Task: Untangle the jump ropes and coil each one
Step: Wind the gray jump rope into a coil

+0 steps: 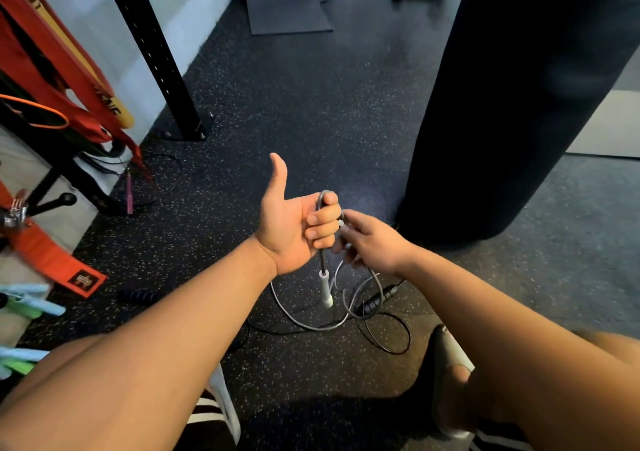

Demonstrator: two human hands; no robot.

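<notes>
Coiling barely begun: your left hand [291, 231] grips the grey rope [322, 197], your right hand [375, 244] pinches it; the black rope [408, 341] lies tangled on the floor [311, 104].

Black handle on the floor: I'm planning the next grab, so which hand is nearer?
Right. The right hand is above the black handle; the left hand, gripping the grey rope, is farther left.

The grey rope [322, 198] vanishes inside the curled left hand [294, 225], and its run there cannot be traced. The right hand [375, 243] is blurred at its fingertips; what they pinch is unclear. The black rope [375, 302] slips under the left forearm. The punching bag [519, 104] runs off the top edge.
</notes>
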